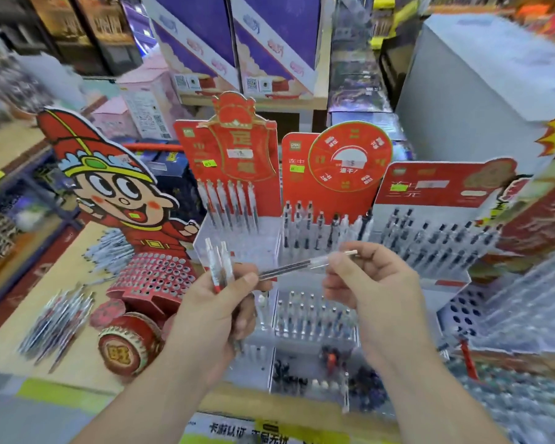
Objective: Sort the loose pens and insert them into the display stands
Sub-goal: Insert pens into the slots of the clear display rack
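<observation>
The left hand [218, 302] grips a small bunch of pens [219, 264] upright, so they stay ready. The right hand [366, 277] pinches one dark pen [295, 265] by its end, in front of the display stands [293, 190], likely to choose its hole.

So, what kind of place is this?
Probably a stationery shop: red display stands with price stickers, loose pens on the counter, and boxed goods on shelves behind.
</observation>
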Motion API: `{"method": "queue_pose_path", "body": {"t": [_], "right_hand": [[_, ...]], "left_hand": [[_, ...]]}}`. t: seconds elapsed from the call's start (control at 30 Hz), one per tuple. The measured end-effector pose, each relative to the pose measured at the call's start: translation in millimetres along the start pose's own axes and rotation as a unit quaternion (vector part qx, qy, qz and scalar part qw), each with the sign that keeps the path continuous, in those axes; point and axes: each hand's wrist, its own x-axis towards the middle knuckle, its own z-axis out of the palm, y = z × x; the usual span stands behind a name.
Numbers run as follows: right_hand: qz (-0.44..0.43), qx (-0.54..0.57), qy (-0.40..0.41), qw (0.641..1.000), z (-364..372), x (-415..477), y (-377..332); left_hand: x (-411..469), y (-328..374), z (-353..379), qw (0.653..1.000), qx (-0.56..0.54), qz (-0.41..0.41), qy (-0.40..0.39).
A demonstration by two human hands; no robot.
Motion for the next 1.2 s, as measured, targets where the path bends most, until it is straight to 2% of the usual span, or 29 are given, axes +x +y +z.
{"method": "queue_pose_path", "body": {"t": [0.17,0.33,0.4,0.53,0.73,0.9,1.2], "right_hand": [[-0.064,-0.047,-0.004,0.997,19,5,-9],[-0.17,-0.199,0.012,0.965,41,22,-31],[-0.212,-0.269,0.023,0.939,51,32,-40],[-0.291,-0.409,0.053,0.863,71,54,-46],[-0.32,-0.524,0.068,0.787,100,74,-27],[-0.312,-0.558,0.067,0.766,108,87,-15],[-0.303,-0.559,0.074,0.768,115,100,-13]], "left_hand": [[17,0,-16,0.999,0.034,-0.024,-0.004],[50,14,-48,0.996,0.077,0.001,0.038],[63,21,-62,0.992,0.109,0.016,0.054],[89,33,-79,0.984,0.154,0.062,0.07],[117,30,-93,0.959,0.251,0.12,0.045],[124,24,-92,0.94,0.313,0.134,0.029],[133,17,-104,0.956,0.273,0.106,0.008]]}}
